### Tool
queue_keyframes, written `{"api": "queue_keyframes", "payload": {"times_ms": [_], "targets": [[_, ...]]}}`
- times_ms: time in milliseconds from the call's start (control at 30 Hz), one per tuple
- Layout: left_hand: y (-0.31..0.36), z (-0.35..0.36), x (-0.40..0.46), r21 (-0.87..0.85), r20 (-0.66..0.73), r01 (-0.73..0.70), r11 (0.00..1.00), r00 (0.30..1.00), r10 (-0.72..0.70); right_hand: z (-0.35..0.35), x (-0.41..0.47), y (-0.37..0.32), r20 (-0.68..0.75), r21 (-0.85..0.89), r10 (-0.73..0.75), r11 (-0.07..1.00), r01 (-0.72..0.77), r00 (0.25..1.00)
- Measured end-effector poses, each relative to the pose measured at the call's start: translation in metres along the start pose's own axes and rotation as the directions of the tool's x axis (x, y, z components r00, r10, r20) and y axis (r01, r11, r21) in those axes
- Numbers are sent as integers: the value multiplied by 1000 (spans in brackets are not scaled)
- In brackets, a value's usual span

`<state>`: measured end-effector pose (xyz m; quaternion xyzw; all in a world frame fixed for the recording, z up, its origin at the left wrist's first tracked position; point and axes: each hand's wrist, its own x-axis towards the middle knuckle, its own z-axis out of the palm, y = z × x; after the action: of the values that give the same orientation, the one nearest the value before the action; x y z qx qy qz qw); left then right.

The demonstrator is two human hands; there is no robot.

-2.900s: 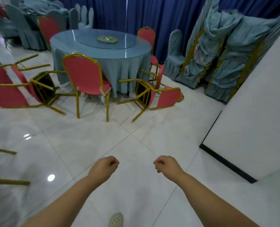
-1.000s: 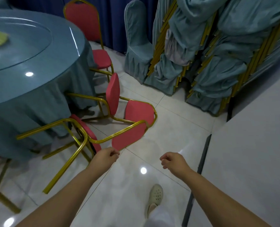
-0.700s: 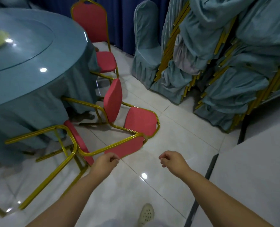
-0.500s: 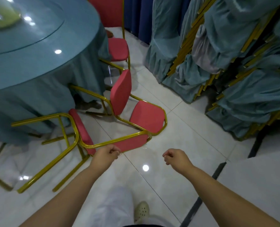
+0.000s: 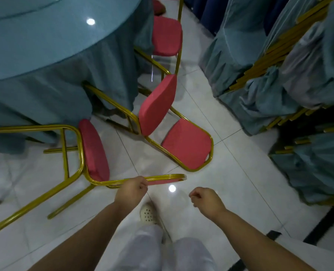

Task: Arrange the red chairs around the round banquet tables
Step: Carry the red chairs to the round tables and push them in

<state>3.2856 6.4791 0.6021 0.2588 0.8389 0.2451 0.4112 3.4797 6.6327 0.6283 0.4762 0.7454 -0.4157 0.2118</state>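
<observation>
Two tipped red chairs lie ahead by the round table point(image 5: 45, 36). Our left hand point(image 5: 132, 189) grips the near chair's gold backrest rail point(image 5: 162, 178); our right hand point(image 5: 206, 198) is curled, empty. Lifting may snag the farther chair point(image 5: 185, 145) just beyond. Open floor lies rightward.

arms: both my forearms are bare up to the frame edge, no sleeves in view
left hand point(image 5: 131, 189): no glove, no ring or watch visible
right hand point(image 5: 206, 199): no glove, wrist unadorned
trousers point(image 5: 142, 251): I wear pale grey-white, loose cloth, soft folds at the knees
shoe point(image 5: 148, 213): one cream clog, round perforations across the toe
</observation>
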Motion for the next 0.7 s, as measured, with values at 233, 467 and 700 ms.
{"api": "queue_keyframes", "payload": {"times_ms": [233, 467, 700], "targets": [[-31, 78, 118, 306, 126, -59, 950, 992, 21, 12, 123, 23, 76, -24, 19, 1000, -17, 997], [-55, 164, 213, 603, 287, -211, 769, 957, 37, 33, 231, 71, 132, -46, 42, 998, -36, 990], [-53, 217, 261, 727, 444, -364, 582, 896, 6, 34, 292, 109, 144, -51, 71, 997, -64, 987]]}}
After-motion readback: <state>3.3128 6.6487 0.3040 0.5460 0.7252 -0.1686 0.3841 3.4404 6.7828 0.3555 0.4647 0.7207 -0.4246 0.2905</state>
